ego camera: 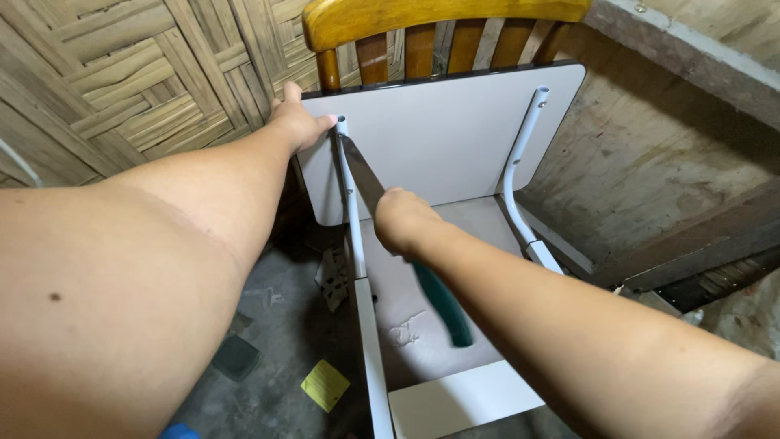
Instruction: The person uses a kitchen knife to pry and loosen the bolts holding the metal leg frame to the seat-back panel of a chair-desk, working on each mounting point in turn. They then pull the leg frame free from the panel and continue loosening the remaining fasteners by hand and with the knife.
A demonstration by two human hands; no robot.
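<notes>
1. My left hand point(296, 122) grips the top left corner of the white panel point(439, 130), fingers curled over its edge beside the thin white tube point(351, 195).
2. My right hand point(402, 221) is closed around a knife point(366, 175).
3. The knife's long axis runs diagonally: its grey blade points up and left towards my left hand, and the green handle point(443, 305) points down and right.
4. The panel leans against a wooden chair point(422, 16) by the woven wall point(122, 73).
</notes>
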